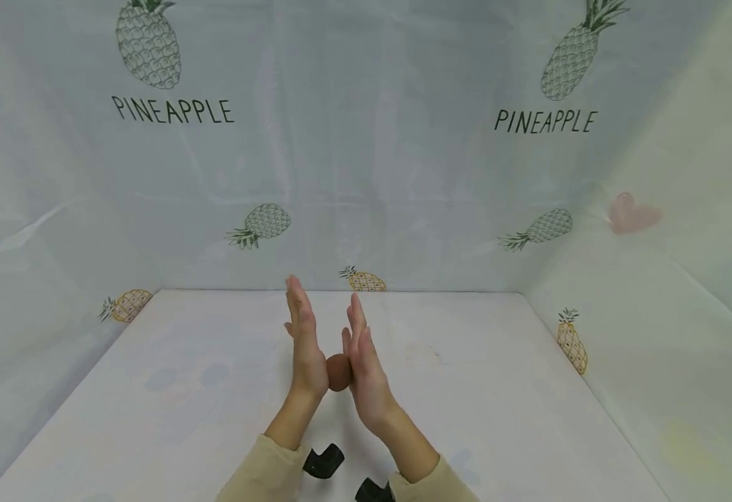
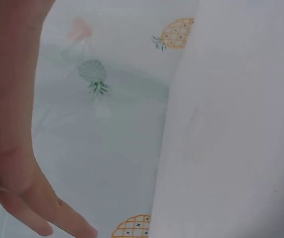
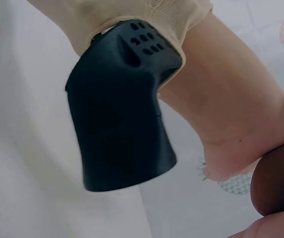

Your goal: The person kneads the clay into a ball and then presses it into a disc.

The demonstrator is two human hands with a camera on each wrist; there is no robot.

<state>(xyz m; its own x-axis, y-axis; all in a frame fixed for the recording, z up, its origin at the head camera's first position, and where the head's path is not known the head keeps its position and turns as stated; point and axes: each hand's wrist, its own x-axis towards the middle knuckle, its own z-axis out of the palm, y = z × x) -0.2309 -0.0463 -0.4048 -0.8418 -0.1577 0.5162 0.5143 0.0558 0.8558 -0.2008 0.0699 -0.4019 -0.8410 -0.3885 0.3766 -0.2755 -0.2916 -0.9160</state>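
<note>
A round brown ball (image 1: pixel 339 372) is held between my two palms, above the white table. My left hand (image 1: pixel 306 348) presses its left side and my right hand (image 1: pixel 366 366) its right side. Fingers of both hands are straight and point up and away, with a gap between the hands above the ball. Part of the brown ball (image 3: pixel 278 181) shows at the right edge of the right wrist view, between the two palms. Only a dark sliver of it reaches the left edge of the left wrist view, beside a hand whose fingers point downward.
The white table (image 1: pixel 215 418) is bordered by sheeting (image 1: pixel 366 160) printed with pineapples at the back and sides. A black wrist mount (image 1: pixel 324 461) sits at the left sleeve, and another black mount (image 1: pixel 374 490) at the right sleeve.
</note>
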